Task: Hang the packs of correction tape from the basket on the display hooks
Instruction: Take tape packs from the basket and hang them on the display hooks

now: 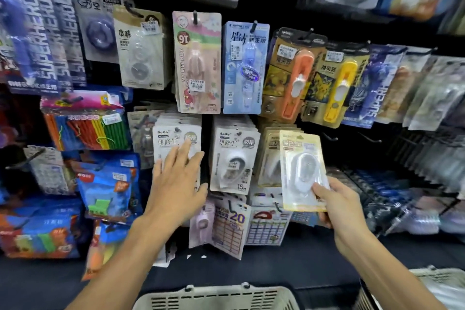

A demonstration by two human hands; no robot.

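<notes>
My right hand (334,205) pinches the lower edge of a yellow-bordered pack of correction tape (300,166) and holds it upright in front of a row of beige packs (270,156). With fingers spread flat, my left hand (176,181) presses on a stack of white BoBo packs (173,137) hanging on a hook. A second white BoBo stack (232,158) hangs between my hands. The beige basket (216,297) sits at the bottom edge; what it holds is out of sight.
Pink (197,63), blue (242,68), orange (292,75) and yellow (332,85) packs hang in the row above. Bare hooks (370,137) jut out right of my held pack. Blue bags (110,184) hang at left. A second basket (437,282) stands at lower right.
</notes>
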